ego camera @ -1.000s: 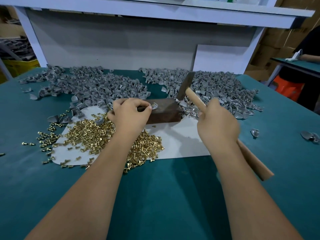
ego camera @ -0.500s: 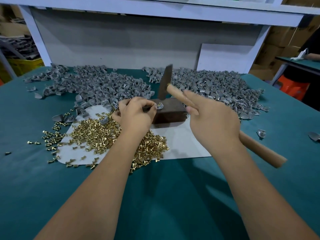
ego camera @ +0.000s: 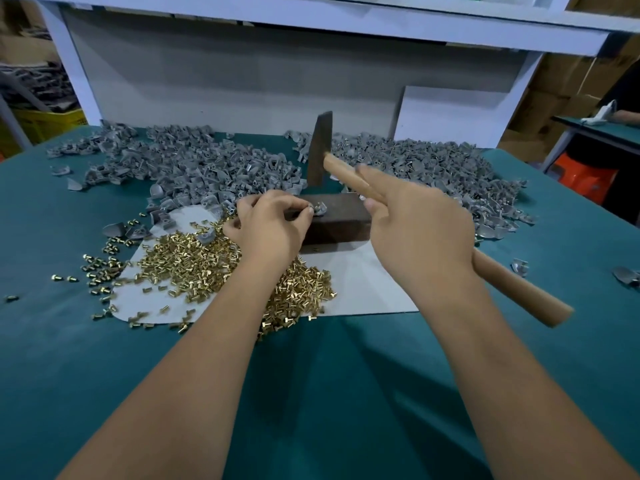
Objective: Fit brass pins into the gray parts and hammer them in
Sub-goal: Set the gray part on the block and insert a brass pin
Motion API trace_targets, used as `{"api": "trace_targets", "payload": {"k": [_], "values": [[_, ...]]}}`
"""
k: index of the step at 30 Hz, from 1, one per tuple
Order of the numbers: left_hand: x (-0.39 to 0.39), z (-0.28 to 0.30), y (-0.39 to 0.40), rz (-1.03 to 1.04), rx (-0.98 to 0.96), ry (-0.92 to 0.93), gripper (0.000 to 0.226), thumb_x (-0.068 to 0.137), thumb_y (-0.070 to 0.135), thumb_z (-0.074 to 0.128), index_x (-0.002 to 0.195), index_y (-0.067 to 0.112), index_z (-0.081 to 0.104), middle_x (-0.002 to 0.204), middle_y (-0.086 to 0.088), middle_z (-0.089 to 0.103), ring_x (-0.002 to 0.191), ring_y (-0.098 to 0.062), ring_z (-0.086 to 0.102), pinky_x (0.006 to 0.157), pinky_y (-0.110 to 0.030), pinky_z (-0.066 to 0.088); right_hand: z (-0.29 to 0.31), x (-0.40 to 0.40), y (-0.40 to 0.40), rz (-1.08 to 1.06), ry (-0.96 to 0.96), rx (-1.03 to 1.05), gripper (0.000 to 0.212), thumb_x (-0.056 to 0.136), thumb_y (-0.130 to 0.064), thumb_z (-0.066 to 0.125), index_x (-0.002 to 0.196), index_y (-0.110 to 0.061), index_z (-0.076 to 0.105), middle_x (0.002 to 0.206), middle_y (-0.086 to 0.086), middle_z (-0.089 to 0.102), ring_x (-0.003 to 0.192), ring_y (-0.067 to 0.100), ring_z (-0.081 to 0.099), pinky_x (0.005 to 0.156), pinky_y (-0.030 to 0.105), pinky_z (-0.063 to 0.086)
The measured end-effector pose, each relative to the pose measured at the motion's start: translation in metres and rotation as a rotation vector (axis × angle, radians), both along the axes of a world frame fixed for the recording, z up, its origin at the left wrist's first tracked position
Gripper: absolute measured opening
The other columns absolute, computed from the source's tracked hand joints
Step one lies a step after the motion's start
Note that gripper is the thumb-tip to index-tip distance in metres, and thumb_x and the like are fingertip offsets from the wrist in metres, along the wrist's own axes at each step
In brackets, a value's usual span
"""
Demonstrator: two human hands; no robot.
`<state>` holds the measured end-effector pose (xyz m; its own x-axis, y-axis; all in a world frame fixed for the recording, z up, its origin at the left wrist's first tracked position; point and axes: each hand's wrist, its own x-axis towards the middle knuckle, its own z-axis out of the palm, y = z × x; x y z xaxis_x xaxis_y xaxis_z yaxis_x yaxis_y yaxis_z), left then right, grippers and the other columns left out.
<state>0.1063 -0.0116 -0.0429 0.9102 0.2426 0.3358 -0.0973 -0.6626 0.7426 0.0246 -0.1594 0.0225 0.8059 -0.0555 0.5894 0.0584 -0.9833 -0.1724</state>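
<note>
Hammer (ego camera: 320, 150) poised at frame centre, right hand (ego camera: 420, 230) wrapped round its wooden handle, forefinger straight. Left hand (ego camera: 268, 226) pinches a small gray part (ego camera: 319, 208) atop the dark block (ego camera: 334, 221) (light, rigid, probably skittish; grip its edges, fingertips clear). Brass pins (ego camera: 194, 265) heaped lower left.

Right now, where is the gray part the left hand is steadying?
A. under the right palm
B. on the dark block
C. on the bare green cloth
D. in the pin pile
B: the left hand pinches the gray part on top of the dark block, under the raised hammer.
</note>
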Motion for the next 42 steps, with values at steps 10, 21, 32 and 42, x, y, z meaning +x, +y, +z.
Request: {"api": "trace_targets", "payload": {"k": [10,21,32,42], "values": [[0.0,0.002,0.0,-0.006,-0.012,0.014,0.023,0.086,0.048,0.069,0.065,0.044,0.061,0.111,0.026,0.06,0.13,-0.015,0.029,0.097,-0.043,0.015,0.002,0.0,0.0,-0.041,0.022,0.003,0.043,0.097,-0.031,0.046,0.136,-0.047,0.039,0.083,0.001,0.059,0.065,0.024,0.046,0.054,0.03,0.03],[-0.001,0.001,0.0,-0.017,-0.035,0.01,0.016,0.086,0.046,0.071,0.072,0.045,0.064,0.105,0.027,0.058,0.127,-0.014,0.03,0.089,-0.037,0.013,-0.007,-0.004,0.001,-0.067,0.051,-0.047,0.044,0.097,-0.03,0.046,0.136,-0.048,0.038,0.08,0.001,0.057,0.063,0.026,0.048,0.049,0.028,0.024],[0.0,0.002,-0.001,-0.008,-0.017,-0.01,0.027,0.085,0.047,0.072,0.062,0.047,0.057,0.104,0.028,0.057,0.128,-0.015,0.031,0.082,-0.034,0.006,-0.015,-0.002,0.002,-0.103,0.028,-0.06,0.046,0.097,-0.03,0.046,0.139,-0.046,0.035,0.073,-0.001,0.045,0.054,0.021,0.035,0.045,0.025,0.017],[0.001,0.0,-0.001,-0.018,0.001,-0.033,0.018,0.086,0.045,0.072,0.071,0.046,0.062,0.106,0.027,0.058,0.13,-0.016,0.029,0.087,-0.037,0.011,-0.027,-0.001,0.007,-0.116,0.053,-0.158,0.057,0.093,-0.021,0.052,0.142,-0.041,0.032,0.088,0.005,0.061,0.059,0.025,0.042,0.046,0.026,0.018]]}}
